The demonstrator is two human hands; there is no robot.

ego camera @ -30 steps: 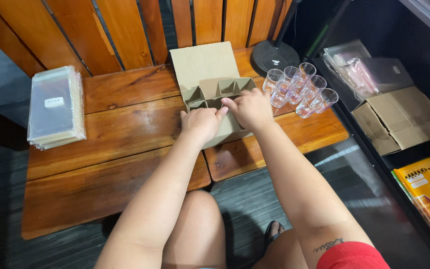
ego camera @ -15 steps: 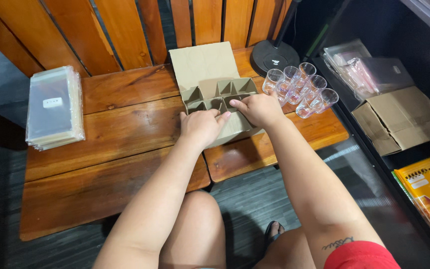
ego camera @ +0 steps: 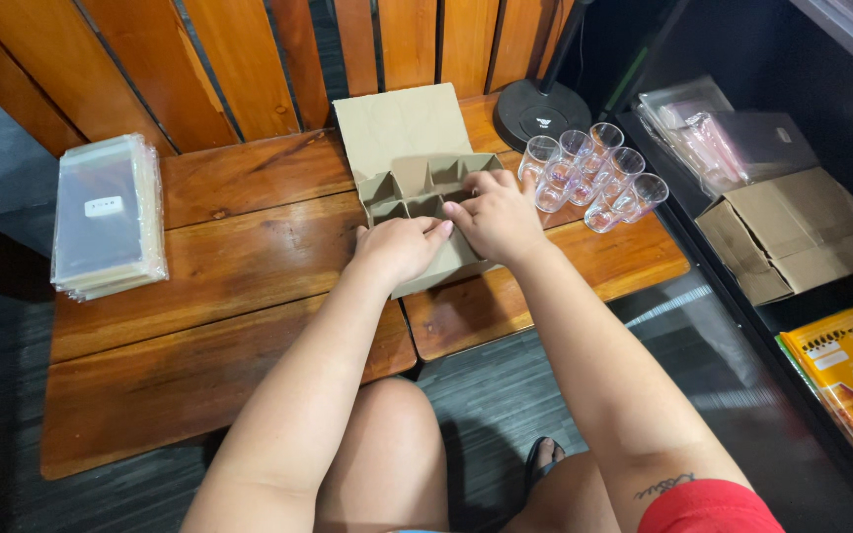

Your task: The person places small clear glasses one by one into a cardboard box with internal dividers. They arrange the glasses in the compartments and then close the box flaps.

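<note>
A brown cardboard box (ego camera: 417, 188) lies open on the wooden bench (ego camera: 209, 286), near its back edge and just right of the middle, its flat lid standing up and leaning back toward the slatted wall (ego camera: 249, 59). Inside it a cardboard divider (ego camera: 425, 183) splits the box into small cells. Both hands rest on the near half of the box. The left hand (ego camera: 402, 247) lies palm down over the front left part, fingers (ego camera: 434, 230) held close together and pointing right, pressed flat on the cardboard rather than closed around anything; the near front cells are hidden under it. The right hand (ego camera: 496, 217) lies just beside it, touching or almost touching it at the fingertips, and covers the front right part of the box. Its fingers are bent and slightly spread, the tips resting on the top edges of the divider near the middle cells; whether they pinch a strip of the divider cannot be told. The back row of cells stays uncovered beyond both hands. Just right of the box, close to the right hand but apart from it, stands a cluster of clear glasses (ego camera: 594, 178) on the bench. Behind them is a round black stand base (ego camera: 543, 111). Well apart at the left end of the bench lies a stack of clear plastic bags (ego camera: 106, 217).
</note>
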